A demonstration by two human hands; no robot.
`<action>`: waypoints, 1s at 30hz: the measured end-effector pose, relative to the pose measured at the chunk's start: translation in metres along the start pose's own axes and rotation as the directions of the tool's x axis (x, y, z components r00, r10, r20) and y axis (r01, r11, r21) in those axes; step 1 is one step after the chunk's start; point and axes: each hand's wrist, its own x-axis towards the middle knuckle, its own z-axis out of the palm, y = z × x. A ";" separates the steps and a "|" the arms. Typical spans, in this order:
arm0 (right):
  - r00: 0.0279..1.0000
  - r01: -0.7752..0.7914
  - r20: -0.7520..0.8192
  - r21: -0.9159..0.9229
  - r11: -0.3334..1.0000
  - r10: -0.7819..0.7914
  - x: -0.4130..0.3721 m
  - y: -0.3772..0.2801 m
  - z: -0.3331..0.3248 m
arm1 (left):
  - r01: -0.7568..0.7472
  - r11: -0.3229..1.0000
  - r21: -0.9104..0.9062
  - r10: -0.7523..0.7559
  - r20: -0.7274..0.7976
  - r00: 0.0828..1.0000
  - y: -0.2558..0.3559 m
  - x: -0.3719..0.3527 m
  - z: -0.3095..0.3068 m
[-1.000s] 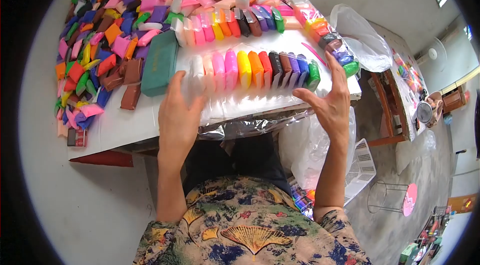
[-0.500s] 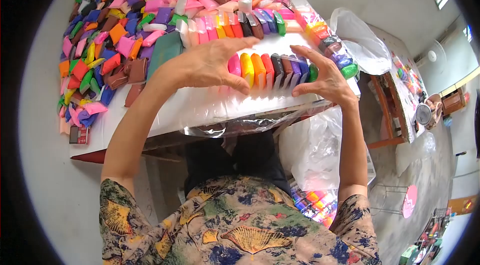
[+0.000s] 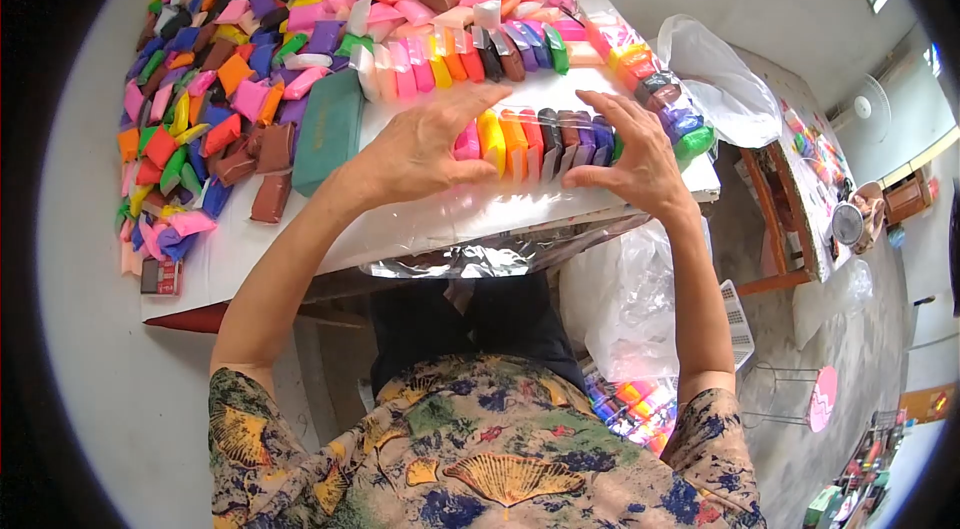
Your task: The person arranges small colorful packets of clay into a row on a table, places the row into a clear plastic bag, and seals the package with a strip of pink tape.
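Observation:
A row of coloured packets, from pink and yellow through black to purple, stands in clear plastic film near the table's front edge. My left hand curves round the row's pink end, thumb and fingers apart. Around the opposite end is my right hand, thumb below and fingers above, partly covering a green packet. Both hands appear to press on the row's ends. Loose clear film hangs over the table edge. Behind my hands stands a second row of packets.
A large heap of coloured packets covers the table's back left. A green box lies left of the rows. Wrapped packets and a plastic bag are at the right. Another bag hangs below.
My right hand has shifted slightly left, and my left hand slightly lower. The packets between them look closer together. More of the green box shows.

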 end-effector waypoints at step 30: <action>0.967 -0.254 0.093 0.330 0.909 0.237 -0.017 0.022 -0.002 | 0.019 0.992 0.125 -0.030 0.082 0.996 -0.007 -0.005 0.002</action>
